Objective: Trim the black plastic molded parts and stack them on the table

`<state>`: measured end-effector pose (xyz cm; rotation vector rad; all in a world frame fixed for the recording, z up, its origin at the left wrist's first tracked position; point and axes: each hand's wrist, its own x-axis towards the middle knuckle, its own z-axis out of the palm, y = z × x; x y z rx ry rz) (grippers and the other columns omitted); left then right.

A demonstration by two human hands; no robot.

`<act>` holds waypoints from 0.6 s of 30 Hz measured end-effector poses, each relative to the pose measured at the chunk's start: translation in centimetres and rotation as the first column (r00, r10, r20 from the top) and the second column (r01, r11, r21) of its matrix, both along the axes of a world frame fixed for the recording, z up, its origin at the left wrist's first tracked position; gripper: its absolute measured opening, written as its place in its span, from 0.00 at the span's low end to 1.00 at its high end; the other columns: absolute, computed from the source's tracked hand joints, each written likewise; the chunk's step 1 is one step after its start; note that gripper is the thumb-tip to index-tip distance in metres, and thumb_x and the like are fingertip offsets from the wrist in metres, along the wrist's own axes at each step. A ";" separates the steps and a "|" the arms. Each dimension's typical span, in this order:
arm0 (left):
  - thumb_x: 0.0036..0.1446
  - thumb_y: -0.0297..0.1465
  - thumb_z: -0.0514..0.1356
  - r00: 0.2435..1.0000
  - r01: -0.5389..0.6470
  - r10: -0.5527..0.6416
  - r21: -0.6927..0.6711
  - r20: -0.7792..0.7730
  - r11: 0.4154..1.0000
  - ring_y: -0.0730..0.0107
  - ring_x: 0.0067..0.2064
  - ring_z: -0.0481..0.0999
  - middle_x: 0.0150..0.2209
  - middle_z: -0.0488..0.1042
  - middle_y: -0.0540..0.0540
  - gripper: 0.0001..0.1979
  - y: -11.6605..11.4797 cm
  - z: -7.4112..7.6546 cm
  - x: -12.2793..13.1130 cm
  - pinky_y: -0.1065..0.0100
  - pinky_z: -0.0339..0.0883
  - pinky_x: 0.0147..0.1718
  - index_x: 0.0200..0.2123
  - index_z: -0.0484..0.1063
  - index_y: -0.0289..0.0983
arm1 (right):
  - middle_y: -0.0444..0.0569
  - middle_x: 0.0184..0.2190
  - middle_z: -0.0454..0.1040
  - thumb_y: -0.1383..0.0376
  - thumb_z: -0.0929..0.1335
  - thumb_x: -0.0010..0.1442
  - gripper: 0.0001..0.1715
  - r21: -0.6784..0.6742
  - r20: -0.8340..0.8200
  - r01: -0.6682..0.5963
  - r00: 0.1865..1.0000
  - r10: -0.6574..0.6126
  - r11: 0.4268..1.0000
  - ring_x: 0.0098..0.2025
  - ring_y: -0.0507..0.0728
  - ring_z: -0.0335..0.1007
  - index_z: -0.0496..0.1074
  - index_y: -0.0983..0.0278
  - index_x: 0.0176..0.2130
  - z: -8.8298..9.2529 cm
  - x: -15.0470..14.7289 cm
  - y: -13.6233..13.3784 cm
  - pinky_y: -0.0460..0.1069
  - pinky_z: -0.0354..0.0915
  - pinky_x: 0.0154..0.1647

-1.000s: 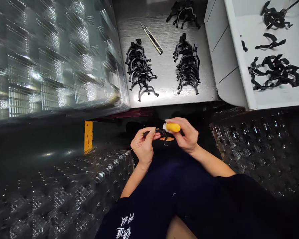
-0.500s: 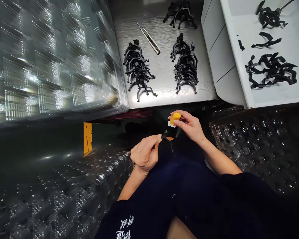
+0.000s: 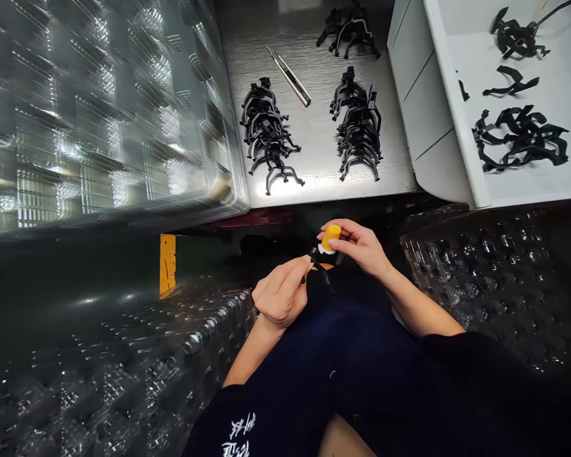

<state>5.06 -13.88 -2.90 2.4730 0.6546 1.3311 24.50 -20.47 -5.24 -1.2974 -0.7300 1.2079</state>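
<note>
My left hand (image 3: 280, 292) pinches a small black plastic clip part (image 3: 316, 259) in front of my lap. My right hand (image 3: 360, 247) holds a small yellow tool with a white tip (image 3: 330, 237), and that tip rests on the black part. Both hands are closed and meet just below the edge of the metal table (image 3: 314, 136). On the table lie two rows of the same black parts, one on the left (image 3: 268, 136) and one on the right (image 3: 359, 127).
A pair of tweezers (image 3: 288, 75) lies on the table between the rows, with another heap of black parts (image 3: 349, 26) behind. A white bin (image 3: 457, 114) at right holds more black parts. Clear plastic trays stack at the left (image 3: 99, 120), lower left and right (image 3: 495, 279).
The yellow tool lifted off the black part and turned upright, then came back down with its white tip on the part. My left hand shifted slightly right, still pinching the part.
</note>
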 end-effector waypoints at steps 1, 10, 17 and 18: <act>0.61 0.18 0.64 1.000 -0.001 0.001 -0.001 0.012 1.000 0.71 0.34 0.84 0.37 0.84 0.46 0.11 0.0 0.1 0.0 0.75 0.77 0.35 0.44 0.77 0.36 | 0.47 0.36 0.80 0.54 0.78 0.54 0.23 -0.010 -0.027 -0.001 1.000 0.001 1.000 0.40 0.56 0.79 0.75 0.63 0.44 0.2 -0.1 0.0 0.50 0.75 0.42; 0.57 0.16 0.66 0.965 0.015 -0.014 -0.003 0.261 1.000 0.66 0.41 0.85 0.43 0.84 0.45 0.23 1.6 1.0 1.2 0.70 0.82 0.40 0.54 0.76 0.40 | 0.40 0.20 0.69 0.54 0.80 0.44 0.22 -0.063 -0.298 -0.376 0.891 0.342 0.925 0.20 0.47 0.60 0.74 0.67 0.29 5.5 -0.5 0.9 0.43 0.58 0.21; 0.61 0.26 0.67 0.895 0.163 0.011 -0.350 0.447 0.923 0.61 0.48 0.84 0.53 0.79 0.39 0.37 3.7 2.3 2.5 0.62 0.83 0.45 0.69 0.57 0.42 | 0.47 0.33 0.77 0.55 0.74 0.58 0.15 0.186 0.736 0.233 0.610 -0.293 0.954 0.35 0.56 0.73 0.76 0.64 0.38 14.8 8.4 12.5 0.50 0.70 0.36; 0.61 0.26 0.67 0.898 0.183 0.003 -0.380 0.440 0.907 0.62 0.47 0.84 0.51 0.80 0.40 0.35 3.9 2.4 2.4 0.63 0.83 0.45 0.68 0.59 0.42 | 0.50 0.36 0.78 0.58 0.72 0.60 0.12 0.158 0.860 0.333 0.417 -0.296 0.930 0.40 0.59 0.75 0.76 0.64 0.41 15.6 10.1 15.3 0.52 0.71 0.41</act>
